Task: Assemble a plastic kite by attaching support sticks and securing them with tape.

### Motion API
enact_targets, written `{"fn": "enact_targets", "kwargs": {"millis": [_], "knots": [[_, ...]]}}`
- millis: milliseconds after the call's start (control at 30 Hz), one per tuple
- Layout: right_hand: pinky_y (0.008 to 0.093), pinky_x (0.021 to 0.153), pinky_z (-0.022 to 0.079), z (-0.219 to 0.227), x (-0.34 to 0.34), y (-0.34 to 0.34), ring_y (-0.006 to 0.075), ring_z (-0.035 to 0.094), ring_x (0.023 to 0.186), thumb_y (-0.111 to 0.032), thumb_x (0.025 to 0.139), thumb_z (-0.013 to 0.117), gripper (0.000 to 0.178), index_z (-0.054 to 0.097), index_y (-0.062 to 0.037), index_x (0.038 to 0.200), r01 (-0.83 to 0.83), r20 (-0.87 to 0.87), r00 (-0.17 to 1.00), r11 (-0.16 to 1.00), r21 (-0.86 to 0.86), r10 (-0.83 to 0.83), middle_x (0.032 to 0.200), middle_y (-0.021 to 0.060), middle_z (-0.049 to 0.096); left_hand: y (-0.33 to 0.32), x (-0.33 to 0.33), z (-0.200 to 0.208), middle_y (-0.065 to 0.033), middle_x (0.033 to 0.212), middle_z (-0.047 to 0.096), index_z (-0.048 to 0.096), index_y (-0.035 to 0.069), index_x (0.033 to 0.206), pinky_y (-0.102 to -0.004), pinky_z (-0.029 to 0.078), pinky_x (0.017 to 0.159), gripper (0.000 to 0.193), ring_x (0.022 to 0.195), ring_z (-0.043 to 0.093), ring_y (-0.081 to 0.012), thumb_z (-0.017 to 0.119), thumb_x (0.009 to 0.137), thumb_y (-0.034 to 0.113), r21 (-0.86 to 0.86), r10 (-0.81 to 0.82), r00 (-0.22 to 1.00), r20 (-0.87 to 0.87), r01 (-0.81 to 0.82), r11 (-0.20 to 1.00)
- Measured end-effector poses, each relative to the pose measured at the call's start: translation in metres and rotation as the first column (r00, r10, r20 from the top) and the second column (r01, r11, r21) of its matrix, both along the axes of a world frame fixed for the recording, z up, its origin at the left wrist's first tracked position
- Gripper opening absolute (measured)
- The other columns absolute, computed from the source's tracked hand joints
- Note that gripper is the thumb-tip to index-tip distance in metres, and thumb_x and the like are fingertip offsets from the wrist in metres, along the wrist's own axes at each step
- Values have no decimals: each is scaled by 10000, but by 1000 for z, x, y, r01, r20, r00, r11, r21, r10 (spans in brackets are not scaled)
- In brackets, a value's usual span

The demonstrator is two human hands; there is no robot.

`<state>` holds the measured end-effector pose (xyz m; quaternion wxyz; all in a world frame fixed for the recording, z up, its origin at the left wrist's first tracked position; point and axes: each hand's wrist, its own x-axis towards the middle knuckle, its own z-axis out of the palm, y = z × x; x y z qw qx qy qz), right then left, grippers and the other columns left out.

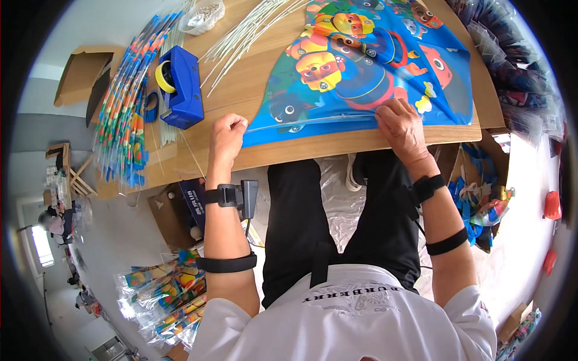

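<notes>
View from above of a blue cartoon-printed kite sail lying flat on the wooden worktop, its near edge along the worktop's front rim. The left hand is curled and pinches the sail's near left corner, while the right hand presses palm-down on the lower edge, fingers bent. To the left stand a blue tape dispenser, thin white rods and a stack of bagged colourful kites.
</notes>
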<state>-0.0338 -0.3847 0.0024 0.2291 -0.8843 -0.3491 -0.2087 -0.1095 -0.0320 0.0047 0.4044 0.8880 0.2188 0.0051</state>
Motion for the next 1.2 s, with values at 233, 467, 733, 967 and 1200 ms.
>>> {"fn": "enact_targets", "kwargs": {"millis": [233,467,733,967,1200], "knots": [[385,658,454,0,4,0,274,556,756,-68,686,633,97,574,-68,762,0,-16,1000,999,54,1,784,69,551,-17,1,2,-29,810,592,634,20,928,-249,415,547,285,633,533,-108,568,900,296,-257,348,912,219,-290,922],[393,670,454,14,0,2,304,550,772,-84,719,646,141,581,-52,841,-51,-75,995,992,116,60,809,99,546,-31,2,1,-66,819,594,603,-6,936,-219,438,481,294,600,574,-119,571,900,284,-291,218,932,290,-131,948],[411,651,464,10,16,-14,338,571,762,-61,716,652,146,559,-44,827,23,-183,983,999,27,-18,773,124,555,-16,42,16,-88,827,605,584,13,972,-235,458,512,281,686,595,-141,577,895,283,-528,451,831,325,-236,816],[279,524,423,19,58,-19,165,492,534,-63,838,585,99,522,8,809,388,-423,885,809,441,-194,613,114,535,39,96,-7,-190,893,599,602,-6,943,-416,457,779,228,908,561,-347,615,817,184,508,-42,932,360,-157,847],[371,593,440,5,121,-66,312,554,621,-154,734,669,220,557,26,792,604,-404,750,791,99,-523,709,176,574,42,116,-4,-202,922,578,557,-12,836,-450,456,765,79,889,561,-384,557,766,25,608,-25,989,149,-72,791]]}}
